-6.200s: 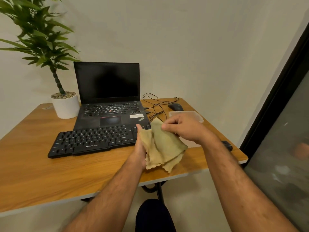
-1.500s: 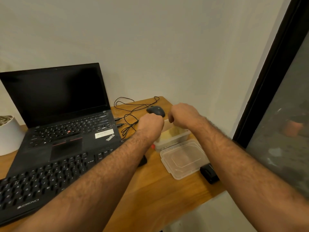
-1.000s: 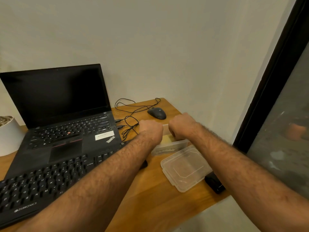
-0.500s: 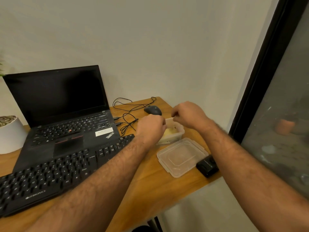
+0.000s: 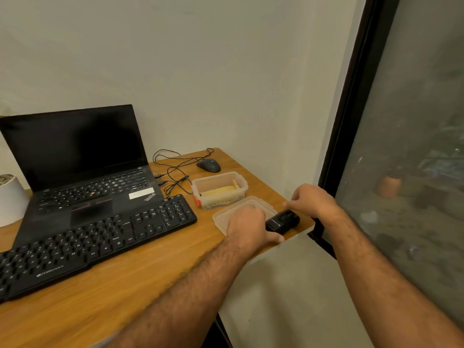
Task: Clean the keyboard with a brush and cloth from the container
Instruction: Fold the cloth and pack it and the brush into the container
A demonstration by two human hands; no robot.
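Note:
A clear plastic container [image 5: 219, 189] stands open on the desk's right side with a folded yellowish cloth [image 5: 218, 190] inside; I see no brush. Its clear lid [image 5: 241, 209] lies just in front of it. My left hand [image 5: 251, 227] lies over the lid's near part, fingers curled onto it and thumb at the desk edge. My right hand [image 5: 311, 200] has curled fingers at the lid's right corner. The black keyboard [image 5: 100, 237] lies to the left, in front of the laptop.
A small black device [image 5: 282, 221] sits between my hands at the desk's right corner. An open black laptop [image 5: 82, 172], a mouse [image 5: 208, 165] with loose cables [image 5: 175, 172] and a white pot [image 5: 10, 199] stand further back. A dark-framed glass pane [image 5: 414, 146] borders the right.
Both hands have left the container, where the cloth now lies, and come forward to the lid. The view has shifted slightly right.

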